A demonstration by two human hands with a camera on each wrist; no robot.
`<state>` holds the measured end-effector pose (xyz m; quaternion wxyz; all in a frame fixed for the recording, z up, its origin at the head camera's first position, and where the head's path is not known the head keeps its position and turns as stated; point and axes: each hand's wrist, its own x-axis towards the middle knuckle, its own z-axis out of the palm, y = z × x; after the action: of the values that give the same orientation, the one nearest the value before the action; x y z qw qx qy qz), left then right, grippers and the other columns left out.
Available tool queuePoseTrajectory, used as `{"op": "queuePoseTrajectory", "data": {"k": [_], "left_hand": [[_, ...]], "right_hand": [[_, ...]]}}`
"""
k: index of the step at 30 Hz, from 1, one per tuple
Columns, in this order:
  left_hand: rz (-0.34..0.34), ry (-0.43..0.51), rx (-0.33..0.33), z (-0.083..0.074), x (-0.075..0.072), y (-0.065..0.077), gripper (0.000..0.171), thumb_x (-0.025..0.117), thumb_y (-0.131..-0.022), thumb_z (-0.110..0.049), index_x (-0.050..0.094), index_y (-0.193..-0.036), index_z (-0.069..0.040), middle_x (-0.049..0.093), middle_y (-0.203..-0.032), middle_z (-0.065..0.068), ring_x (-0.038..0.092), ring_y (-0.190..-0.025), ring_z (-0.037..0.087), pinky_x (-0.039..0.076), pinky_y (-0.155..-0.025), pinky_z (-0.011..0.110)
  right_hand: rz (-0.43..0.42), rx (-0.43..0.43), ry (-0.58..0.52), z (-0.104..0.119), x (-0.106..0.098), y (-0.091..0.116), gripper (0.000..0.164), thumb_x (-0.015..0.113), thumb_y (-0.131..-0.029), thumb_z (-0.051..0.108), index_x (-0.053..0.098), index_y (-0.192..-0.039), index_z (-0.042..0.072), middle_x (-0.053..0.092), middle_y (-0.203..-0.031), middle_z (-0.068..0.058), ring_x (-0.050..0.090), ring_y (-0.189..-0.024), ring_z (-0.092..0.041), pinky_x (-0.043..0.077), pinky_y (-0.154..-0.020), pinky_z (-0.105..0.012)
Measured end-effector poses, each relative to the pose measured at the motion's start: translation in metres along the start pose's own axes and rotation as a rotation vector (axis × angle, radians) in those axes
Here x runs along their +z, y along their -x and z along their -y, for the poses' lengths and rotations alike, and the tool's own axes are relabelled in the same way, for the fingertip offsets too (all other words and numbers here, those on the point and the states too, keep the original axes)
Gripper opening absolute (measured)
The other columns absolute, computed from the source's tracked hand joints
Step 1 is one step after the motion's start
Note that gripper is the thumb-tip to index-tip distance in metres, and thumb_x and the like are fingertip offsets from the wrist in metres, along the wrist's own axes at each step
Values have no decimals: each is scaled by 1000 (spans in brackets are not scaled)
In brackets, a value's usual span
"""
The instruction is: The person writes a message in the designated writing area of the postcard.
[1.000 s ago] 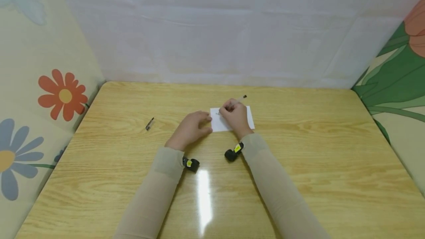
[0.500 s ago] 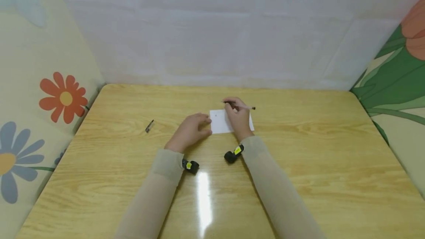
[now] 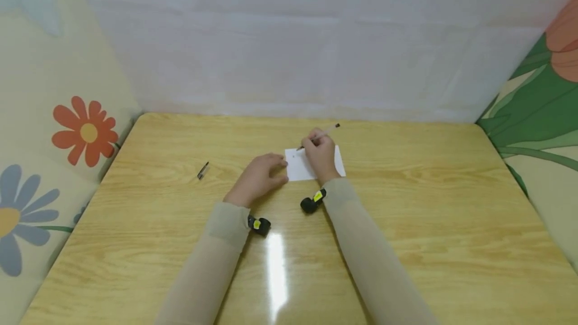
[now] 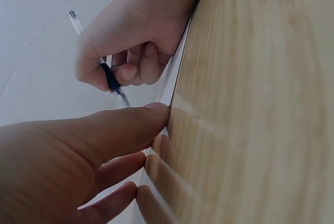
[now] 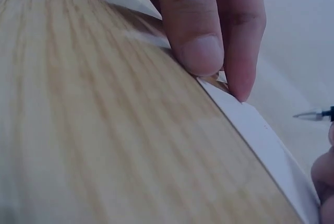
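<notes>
A small white sheet of paper (image 3: 298, 170) lies on the table, with a tiny dark mark near its upper left corner. My right hand (image 3: 322, 158) holds a pen (image 3: 328, 131) with a clear barrel and black grip, pinched between thumb and fingers. In the right wrist view the pen's tip (image 5: 312, 115) appears just above the paper, apart from it. My left hand (image 3: 258, 176) rests at the paper's left edge, thumb and fingertips touching it, fingers extended. The right hand covers the paper's middle part in the head view.
A dark pen cap (image 3: 203, 170) lies on the wooden table (image 3: 429, 204), left of the left hand. A white sheet (image 3: 289, 64) hangs behind the table. Flower-patterned panels (image 3: 36, 129) stand at both sides. Each wrist carries a small black camera (image 3: 259, 225).
My right hand lifted the pen from the paper and turned it flatter, then brought the tip back down over the paper's upper left part. The left hand stayed in place.
</notes>
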<state>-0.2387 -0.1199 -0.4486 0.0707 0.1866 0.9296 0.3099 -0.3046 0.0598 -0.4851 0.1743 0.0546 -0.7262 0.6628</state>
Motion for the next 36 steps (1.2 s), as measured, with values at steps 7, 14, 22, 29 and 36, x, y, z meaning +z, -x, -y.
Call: {"op": "queuePoseTrajectory", "data": {"k": [7,14,22,29,36], "left_hand": [[-17,16,20,0,0,-1,44,75,-93,-15,64,-132,0,55,-145,20,44,-140,40,28,-121,53],[-9,-2,4,-3,0,-2,45,74,-93,-17,63,-133,-1,54,-147,19,42,-142,39,26,-122,53],[2,-15,5,-5,-1,-1,45,74,-94,-18,63,-134,-1,53,-147,18,40,-143,39,25,-122,53],[8,-23,4,-3,-1,-1,44,73,-95,-19,63,-134,-1,53,-148,17,39,-143,39,25,-122,52],[11,-24,5,-2,-1,-2,44,73,-95,-19,63,-133,-1,53,-148,17,38,-144,39,24,-122,53]], "right_hand": [[49,-6,35,1,1,0,27,58,-76,-1,46,-55,11,40,-55,2,39,-56,-14,32,-52,-23],[51,6,47,2,1,0,26,55,-78,0,46,-56,11,41,-56,1,39,-57,-15,32,-52,-24],[35,19,58,1,1,1,23,55,-78,4,47,-58,10,42,-57,1,40,-58,-14,32,-52,-24],[52,1,80,2,3,0,24,55,-80,4,46,-59,11,42,-58,1,41,-59,-14,32,-53,-23],[55,8,103,1,4,1,26,55,-81,5,43,-60,12,40,-57,2,40,-59,-14,31,-53,-24]]}}
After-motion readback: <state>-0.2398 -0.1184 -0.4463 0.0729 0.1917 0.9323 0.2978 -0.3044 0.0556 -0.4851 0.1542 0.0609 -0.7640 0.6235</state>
